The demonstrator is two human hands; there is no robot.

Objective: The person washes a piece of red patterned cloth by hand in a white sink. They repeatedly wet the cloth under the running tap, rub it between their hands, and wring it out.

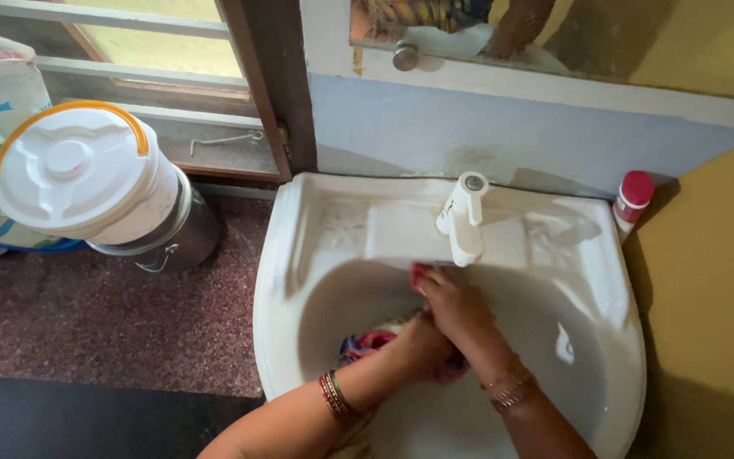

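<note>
Leaning over a white wash basin (299,255), the person has both hands low in the bowl, just below the white tap (464,217). The left hand (422,344) is closed in a grip on a bunched, multicoloured cloth (367,342), which lies in the bottom of the bowl and shows red and blue folds beside the knuckles. The right hand (456,306) lies over the left, its fingers curled and pressing down; whether its grip holds the cloth itself or only rests on the other hand cannot be told, since the hands hide one another. Bangles sit on both wrists. No running water can be made out. A red-capped bottle (633,202) stands on the basin's far right corner against the wall, and a white lidded bucket (78,174) with an orange handle stands to the left under a window (129,51). As a judgement: hard rubbing could throw water over the rim onto the dark floor (87,314), making it slippery; the cloth could settle over the drain and hold water back; and a swinging elbow might knock the bottle off its narrow ledge.
</note>
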